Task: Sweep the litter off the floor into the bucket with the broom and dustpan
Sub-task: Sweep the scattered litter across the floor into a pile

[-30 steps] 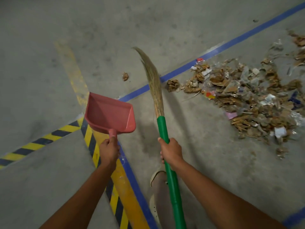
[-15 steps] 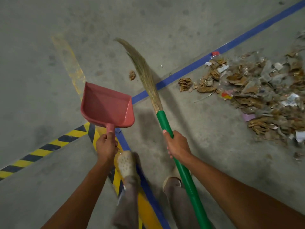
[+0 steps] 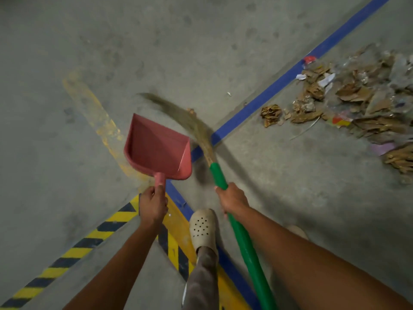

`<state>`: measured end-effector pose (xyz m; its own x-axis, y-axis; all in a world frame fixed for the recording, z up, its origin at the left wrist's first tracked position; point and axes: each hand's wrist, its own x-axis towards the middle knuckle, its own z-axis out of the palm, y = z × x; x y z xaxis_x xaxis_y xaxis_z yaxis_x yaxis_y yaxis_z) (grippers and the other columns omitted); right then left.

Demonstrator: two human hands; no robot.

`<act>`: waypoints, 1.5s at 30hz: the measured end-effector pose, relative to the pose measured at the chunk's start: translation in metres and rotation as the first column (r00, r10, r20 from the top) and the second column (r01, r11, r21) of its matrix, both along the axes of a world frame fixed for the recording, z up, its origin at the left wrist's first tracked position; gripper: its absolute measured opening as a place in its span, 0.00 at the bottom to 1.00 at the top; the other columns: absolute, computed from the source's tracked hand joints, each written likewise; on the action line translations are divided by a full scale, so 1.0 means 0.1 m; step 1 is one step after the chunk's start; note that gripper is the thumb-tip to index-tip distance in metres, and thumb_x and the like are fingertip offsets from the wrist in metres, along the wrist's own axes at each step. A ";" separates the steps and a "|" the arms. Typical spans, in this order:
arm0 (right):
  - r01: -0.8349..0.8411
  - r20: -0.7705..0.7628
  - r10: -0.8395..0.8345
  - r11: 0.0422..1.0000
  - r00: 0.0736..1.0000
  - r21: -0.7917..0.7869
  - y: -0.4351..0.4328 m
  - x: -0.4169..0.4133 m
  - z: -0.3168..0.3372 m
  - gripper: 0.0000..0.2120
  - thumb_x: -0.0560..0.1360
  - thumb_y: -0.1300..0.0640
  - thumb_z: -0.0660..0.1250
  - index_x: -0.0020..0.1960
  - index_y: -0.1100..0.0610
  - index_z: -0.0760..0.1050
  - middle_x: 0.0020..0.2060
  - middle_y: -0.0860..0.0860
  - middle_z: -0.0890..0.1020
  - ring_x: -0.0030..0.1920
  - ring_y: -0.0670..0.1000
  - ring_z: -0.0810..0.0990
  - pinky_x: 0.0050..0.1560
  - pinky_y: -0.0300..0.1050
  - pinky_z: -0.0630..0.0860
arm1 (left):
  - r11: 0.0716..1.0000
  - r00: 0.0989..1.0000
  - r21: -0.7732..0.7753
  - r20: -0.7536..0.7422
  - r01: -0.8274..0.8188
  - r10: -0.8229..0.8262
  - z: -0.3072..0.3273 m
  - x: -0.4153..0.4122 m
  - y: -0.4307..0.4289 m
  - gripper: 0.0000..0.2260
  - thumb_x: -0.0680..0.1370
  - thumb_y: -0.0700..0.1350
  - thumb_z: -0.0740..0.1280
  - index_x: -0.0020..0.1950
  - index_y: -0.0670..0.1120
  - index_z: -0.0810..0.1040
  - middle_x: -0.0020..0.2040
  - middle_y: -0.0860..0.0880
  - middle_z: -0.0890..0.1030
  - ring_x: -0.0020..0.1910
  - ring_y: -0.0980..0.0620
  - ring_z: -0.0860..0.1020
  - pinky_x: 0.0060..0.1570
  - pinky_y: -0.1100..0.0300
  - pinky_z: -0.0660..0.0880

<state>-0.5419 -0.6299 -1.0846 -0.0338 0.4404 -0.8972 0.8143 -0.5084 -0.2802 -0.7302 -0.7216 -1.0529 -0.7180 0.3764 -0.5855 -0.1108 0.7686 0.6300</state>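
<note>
Sweeping looks barely begun. Left grip (image 3: 153, 204) clenches the dustpan (image 3: 156, 146) handle; right grip (image 3: 232, 199) clasps the broom (image 3: 237, 227) shaft, its bristles blurred beside a stray scrap (image 3: 191, 111). Litter (image 3: 357, 104) lies well right of both grips, along the blue line (image 3: 279, 83). Next, probably, the bristles must reach that pile. No bucket shows.

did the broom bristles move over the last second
Yes. The broom bristles have swung left: their tip now lies closer to the worn yellow stripe on the floor than before, and they look motion-blurred.
</note>
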 end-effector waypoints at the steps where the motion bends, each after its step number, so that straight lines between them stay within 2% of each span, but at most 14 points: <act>1: 0.036 0.017 -0.036 0.999 0.999 0.005 0.01 0.01 -0.07 0.23 0.80 0.40 0.61 0.63 0.59 0.71 0.54 0.59 0.83 0.46 0.60 0.86 0.47 0.54 0.84 | 1.000 1.000 -0.006 -0.003 0.029 -0.029 -0.06 -0.08 0.07 0.16 0.82 0.50 0.62 0.38 0.42 0.69 0.29 0.45 0.68 0.25 0.50 0.65 0.28 0.56 0.64; 4: 0.113 0.071 -0.114 0.993 0.991 0.025 0.00 0.15 -0.23 0.21 0.81 0.40 0.59 0.60 0.56 0.70 0.50 0.57 0.83 0.40 0.58 0.85 0.43 0.53 0.84 | 0.995 0.995 -0.010 -0.014 0.102 -0.102 -0.23 -0.20 0.28 0.18 0.81 0.52 0.63 0.37 0.42 0.70 0.29 0.44 0.69 0.26 0.49 0.66 0.29 0.54 0.66; 7: 0.209 0.134 -0.216 0.976 0.967 0.061 0.02 0.43 -0.32 0.20 0.82 0.41 0.57 0.61 0.57 0.70 0.49 0.58 0.82 0.40 0.59 0.85 0.41 0.51 0.83 | 0.991 0.991 0.011 0.002 0.133 -0.133 -0.36 -0.14 0.45 0.16 0.82 0.49 0.63 0.38 0.40 0.71 0.29 0.43 0.70 0.26 0.49 0.66 0.28 0.56 0.65; 10: 0.327 0.206 -0.344 0.938 0.916 0.112 0.08 0.80 -0.35 0.20 0.83 0.43 0.56 0.62 0.60 0.69 0.48 0.59 0.81 0.32 0.57 0.81 0.30 0.43 0.74 | 0.982 0.981 0.007 0.041 0.188 -0.188 -0.43 0.00 0.55 0.15 0.82 0.48 0.64 0.38 0.41 0.70 0.28 0.44 0.69 0.26 0.49 0.65 0.26 0.58 0.63; 11: 0.379 0.217 -0.400 0.916 0.890 0.133 0.11 0.93 -0.36 0.20 0.83 0.44 0.56 0.62 0.60 0.69 0.47 0.59 0.81 0.32 0.57 0.81 0.30 0.43 0.75 | 0.977 0.976 0.006 0.052 0.211 -0.211 -0.45 0.06 0.57 0.15 0.81 0.48 0.64 0.39 0.41 0.70 0.28 0.45 0.69 0.25 0.49 0.65 0.27 0.58 0.63; 13: 0.470 0.238 -0.502 0.864 0.832 0.181 0.17 1.19 -0.38 0.21 0.82 0.43 0.57 0.60 0.60 0.70 0.47 0.60 0.82 0.37 0.60 0.83 0.39 0.52 0.82 | 0.965 0.963 0.005 0.068 0.262 -0.262 -0.44 0.20 0.64 0.14 0.81 0.48 0.63 0.38 0.41 0.70 0.26 0.47 0.69 0.24 0.51 0.65 0.27 0.59 0.63; 15: 0.515 0.251 -0.554 0.832 0.793 0.208 0.22 1.47 -0.42 0.22 0.80 0.41 0.57 0.58 0.59 0.71 0.47 0.61 0.83 0.42 0.62 0.84 0.46 0.59 0.83 | 0.952 0.948 0.011 0.086 0.307 -0.307 -0.41 0.34 0.72 0.15 0.83 0.47 0.62 0.39 0.41 0.69 0.27 0.46 0.68 0.24 0.52 0.65 0.26 0.60 0.63; 18: 0.537 0.264 -0.575 0.818 0.775 0.207 0.33 1.86 -0.40 0.22 0.80 0.40 0.58 0.58 0.59 0.71 0.47 0.61 0.83 0.41 0.62 0.85 0.46 0.59 0.84 | 0.934 0.929 0.034 0.098 0.356 -0.358 -0.35 0.53 0.86 0.16 0.81 0.51 0.63 0.37 0.43 0.68 0.27 0.46 0.66 0.25 0.50 0.64 0.28 0.58 0.63; 20: 0.567 0.256 -0.605 0.796 0.754 0.211 0.40 2.08 -0.33 0.21 0.81 0.41 0.58 0.57 0.59 0.72 0.46 0.61 0.83 0.38 0.61 0.85 0.44 0.57 0.84 | 0.922 0.918 0.037 0.086 0.384 -0.386 -0.31 0.65 0.98 0.18 0.80 0.53 0.64 0.36 0.43 0.69 0.26 0.46 0.67 0.26 0.50 0.65 0.28 0.57 0.64; 28: 0.742 0.147 -0.770 0.637 0.620 0.208 0.56 2.83 -0.04 0.20 0.82 0.43 0.60 0.56 0.61 0.73 0.38 0.60 0.83 0.31 0.58 0.82 0.40 0.60 0.84 | 0.882 0.879 0.071 0.067 0.467 -0.471 -0.06 1.29 1.39 0.15 0.82 0.49 0.64 0.40 0.43 0.70 0.28 0.44 0.66 0.26 0.50 0.64 0.23 0.62 0.63; 34: 0.761 0.078 -0.794 0.601 0.603 0.244 0.61 3.52 0.24 0.20 0.82 0.43 0.60 0.56 0.61 0.74 0.39 0.60 0.83 0.29 0.57 0.81 0.32 0.50 0.81 | 0.868 0.866 0.062 0.063 0.493 -0.496 0.09 1.94 1.61 0.14 0.82 0.49 0.64 0.42 0.39 0.74 0.29 0.44 0.70 0.26 0.49 0.66 0.26 0.60 0.64; 37: 0.792 0.058 -0.826 0.555 0.560 0.255 0.62 3.86 0.37 0.20 0.82 0.43 0.61 0.54 0.61 0.75 0.37 0.59 0.83 0.28 0.57 0.81 0.33 0.52 0.83 | 0.861 0.859 0.076 0.070 0.502 -0.507 0.17 2.36 1.68 0.13 0.82 0.47 0.63 0.42 0.40 0.73 0.28 0.45 0.69 0.25 0.51 0.65 0.25 0.61 0.62; 40: 0.821 0.038 -0.856 0.506 0.516 0.263 0.64 4.17 0.51 0.19 0.82 0.44 0.61 0.54 0.62 0.74 0.35 0.58 0.82 0.28 0.56 0.80 0.35 0.52 0.83 | 0.843 0.838 0.079 0.089 0.532 -0.538 0.21 2.74 1.77 0.15 0.82 0.50 0.64 0.40 0.42 0.73 0.25 0.50 0.69 0.25 0.52 0.65 0.24 0.61 0.61; 45: 0.803 0.032 -0.854 0.499 0.519 0.326 0.55 4.60 0.70 0.18 0.82 0.44 0.60 0.55 0.60 0.73 0.39 0.58 0.82 0.29 0.54 0.80 0.27 0.44 0.75 | 0.810 0.807 0.089 0.074 0.580 -0.586 0.29 3.31 1.88 0.14 0.82 0.48 0.63 0.44 0.38 0.75 0.28 0.47 0.69 0.25 0.52 0.65 0.22 0.60 0.62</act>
